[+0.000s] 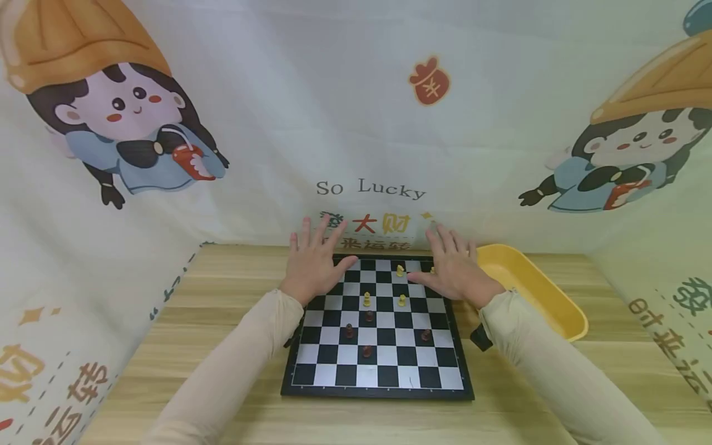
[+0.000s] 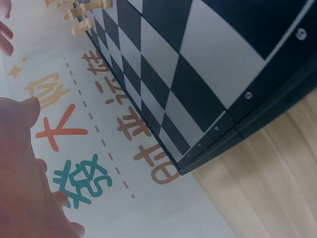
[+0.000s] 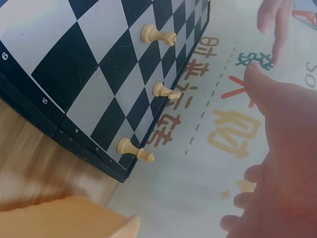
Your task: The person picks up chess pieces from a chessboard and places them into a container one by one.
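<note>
A black-and-white chessboard (image 1: 378,392) lies on the wooden table. My left hand (image 1: 314,266) hovers over its far left corner, fingers spread and straight, palm down. Over the far right corner is my right hand (image 1: 458,272), also with fingers extended and nothing held. Cream chess pieces stand towards the far side, among them one piece (image 1: 367,299) near the middle and a knight (image 3: 166,91) near the far edge. Nearer the front are several dark red pieces, including one (image 1: 426,335) at the right. A tall cream piece (image 3: 134,149) stands in the corner by my right hand.
A yellow plastic tray (image 1: 578,324) sits right of the board, partly behind my right forearm. Printed cloth (image 1: 356,123) hangs along the back and both sides of the table (image 1: 183,352).
</note>
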`<action>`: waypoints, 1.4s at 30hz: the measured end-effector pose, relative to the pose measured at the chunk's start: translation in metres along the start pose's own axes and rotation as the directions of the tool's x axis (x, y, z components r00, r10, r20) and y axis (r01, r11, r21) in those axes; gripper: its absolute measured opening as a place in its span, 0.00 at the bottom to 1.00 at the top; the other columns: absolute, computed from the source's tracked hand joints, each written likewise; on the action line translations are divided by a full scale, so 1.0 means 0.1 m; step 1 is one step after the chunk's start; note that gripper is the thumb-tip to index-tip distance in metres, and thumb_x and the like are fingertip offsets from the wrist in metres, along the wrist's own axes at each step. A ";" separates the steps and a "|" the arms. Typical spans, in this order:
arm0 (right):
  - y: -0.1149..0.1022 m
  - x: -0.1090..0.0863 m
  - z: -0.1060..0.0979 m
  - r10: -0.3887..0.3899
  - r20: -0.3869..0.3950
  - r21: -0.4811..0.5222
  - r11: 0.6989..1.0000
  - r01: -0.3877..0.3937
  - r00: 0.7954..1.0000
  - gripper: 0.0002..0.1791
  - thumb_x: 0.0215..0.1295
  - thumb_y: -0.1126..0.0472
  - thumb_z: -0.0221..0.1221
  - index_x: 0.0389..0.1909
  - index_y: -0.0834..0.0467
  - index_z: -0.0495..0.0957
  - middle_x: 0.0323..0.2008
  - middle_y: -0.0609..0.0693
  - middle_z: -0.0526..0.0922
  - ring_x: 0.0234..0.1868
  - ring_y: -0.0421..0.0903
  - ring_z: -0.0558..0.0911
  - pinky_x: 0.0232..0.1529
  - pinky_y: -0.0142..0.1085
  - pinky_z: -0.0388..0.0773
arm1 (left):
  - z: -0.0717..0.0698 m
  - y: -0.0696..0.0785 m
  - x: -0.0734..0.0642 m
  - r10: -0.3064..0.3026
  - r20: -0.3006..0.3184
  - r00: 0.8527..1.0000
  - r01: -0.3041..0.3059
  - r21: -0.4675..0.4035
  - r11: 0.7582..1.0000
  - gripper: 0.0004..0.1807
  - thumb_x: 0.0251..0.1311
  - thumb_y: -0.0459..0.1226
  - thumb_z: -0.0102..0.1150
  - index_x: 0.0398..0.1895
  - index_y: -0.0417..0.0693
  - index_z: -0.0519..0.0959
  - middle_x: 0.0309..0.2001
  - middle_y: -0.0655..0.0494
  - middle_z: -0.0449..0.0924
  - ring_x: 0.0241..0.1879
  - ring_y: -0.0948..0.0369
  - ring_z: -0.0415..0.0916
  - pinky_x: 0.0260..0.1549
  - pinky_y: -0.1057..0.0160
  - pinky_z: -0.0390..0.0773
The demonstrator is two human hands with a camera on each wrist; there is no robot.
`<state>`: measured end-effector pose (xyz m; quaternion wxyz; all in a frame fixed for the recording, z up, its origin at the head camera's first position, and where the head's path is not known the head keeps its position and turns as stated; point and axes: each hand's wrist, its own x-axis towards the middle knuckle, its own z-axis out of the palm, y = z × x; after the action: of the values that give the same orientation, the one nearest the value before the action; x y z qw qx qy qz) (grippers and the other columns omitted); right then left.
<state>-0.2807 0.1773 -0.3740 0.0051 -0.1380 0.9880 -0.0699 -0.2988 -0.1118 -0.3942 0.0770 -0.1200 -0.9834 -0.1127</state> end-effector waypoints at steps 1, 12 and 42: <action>0.01 -0.01 0.00 -0.014 -0.012 0.014 1.000 0.015 1.000 0.58 0.68 0.29 0.55 0.82 0.59 0.40 0.83 0.64 0.38 0.82 0.68 0.45 0.77 0.72 0.42 | 0.00 0.00 0.00 0.001 0.005 1.000 -0.001 -0.001 1.000 0.43 0.71 0.68 0.40 0.84 0.70 0.42 0.85 0.52 0.35 0.83 0.40 0.26 0.79 0.31 0.39; 0.00 -0.09 0.02 -0.126 -0.089 0.129 0.982 0.137 0.988 0.51 0.70 0.38 0.59 0.79 0.65 0.49 0.80 0.68 0.48 0.79 0.69 0.52 0.79 0.65 0.52 | 0.07 -0.09 -0.07 0.014 0.123 0.992 -0.022 0.057 0.998 0.44 0.71 0.67 0.42 0.84 0.66 0.44 0.85 0.49 0.37 0.82 0.35 0.32 0.77 0.28 0.44; -0.04 -0.36 0.18 -0.141 0.073 0.345 0.932 0.107 0.987 0.31 0.72 0.46 0.61 0.66 0.64 0.74 0.41 0.53 0.81 0.38 0.45 0.77 0.41 0.37 0.77 | 0.28 -0.20 -0.19 -0.112 0.305 0.946 0.117 0.003 0.993 0.45 0.69 0.65 0.49 0.83 0.61 0.51 0.84 0.47 0.44 0.82 0.36 0.40 0.75 0.29 0.54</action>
<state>-0.2447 0.1812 -0.3916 0.0722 -0.2004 0.9489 -0.2328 -0.2890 -0.1282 -0.4283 -0.0831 -0.0793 -0.9878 -0.1047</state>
